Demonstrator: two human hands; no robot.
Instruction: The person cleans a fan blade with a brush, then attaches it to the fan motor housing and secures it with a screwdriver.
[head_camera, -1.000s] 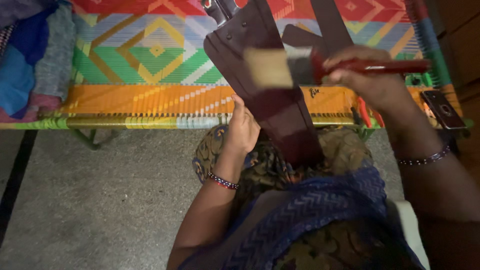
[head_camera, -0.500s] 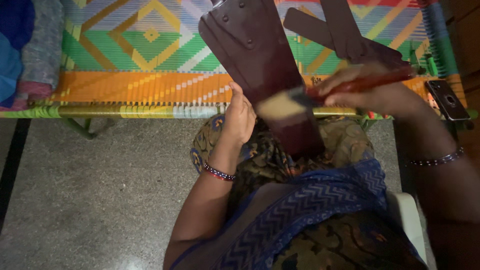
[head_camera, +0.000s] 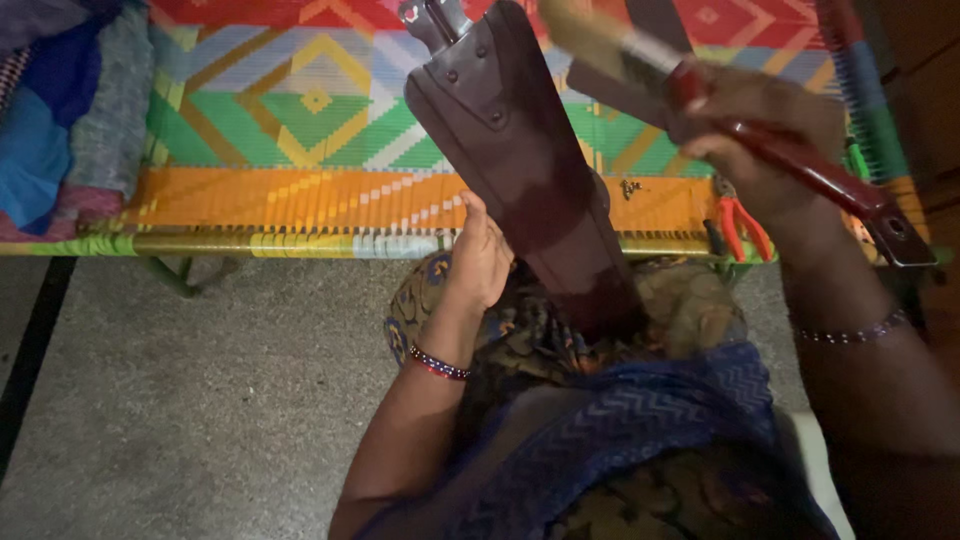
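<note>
The paintbrush (head_camera: 700, 90) in the right hand (head_camera: 755, 125) is motion-blurred, its bristles cut by the top edge. The brown fan blade (head_camera: 530, 170) hides the left hand's (head_camera: 480, 255) fingers, and its lower end is lost in dark cloth.

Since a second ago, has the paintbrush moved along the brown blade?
Yes. The paintbrush in the right hand has gone from mid-blade, level with the cot's orange band, up to the bolted top end of the brown blade.

We see fan blade (head_camera: 530, 170) propped from lap up against woven cot (head_camera: 300, 150); pliers (head_camera: 742, 225) on cot edge right of blade; cloth pile (head_camera: 60, 110) far left.
</note>
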